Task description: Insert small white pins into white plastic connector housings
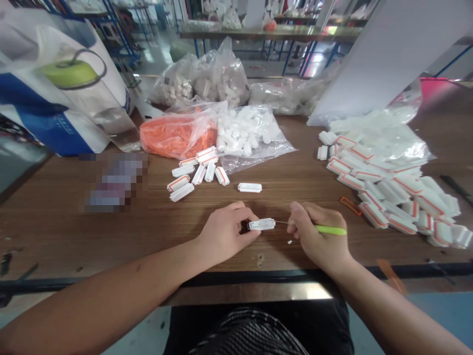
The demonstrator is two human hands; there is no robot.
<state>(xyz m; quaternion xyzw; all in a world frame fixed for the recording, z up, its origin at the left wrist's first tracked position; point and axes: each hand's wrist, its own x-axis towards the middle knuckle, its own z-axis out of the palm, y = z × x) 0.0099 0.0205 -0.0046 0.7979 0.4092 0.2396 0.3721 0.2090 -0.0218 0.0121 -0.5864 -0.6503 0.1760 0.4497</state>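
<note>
My left hand (226, 230) pinches a small white plastic part (261, 225) just above the wooden table (148, 231). My right hand (314, 231) is closed round a thin tool with a green handle (330, 230); its metal tip points at the right end of that part. A tiny white fragment (289, 242) lies on the table between the hands. One white part (250, 187) lies alone just beyond my hands.
A cluster of white parts with orange seals (197, 172) lies at centre. Behind it are a bag of orange pieces (177, 134) and a bag of white pieces (247, 130). A large pile of finished parts (391, 187) fills the right, with a loose orange ring (350, 205) beside it.
</note>
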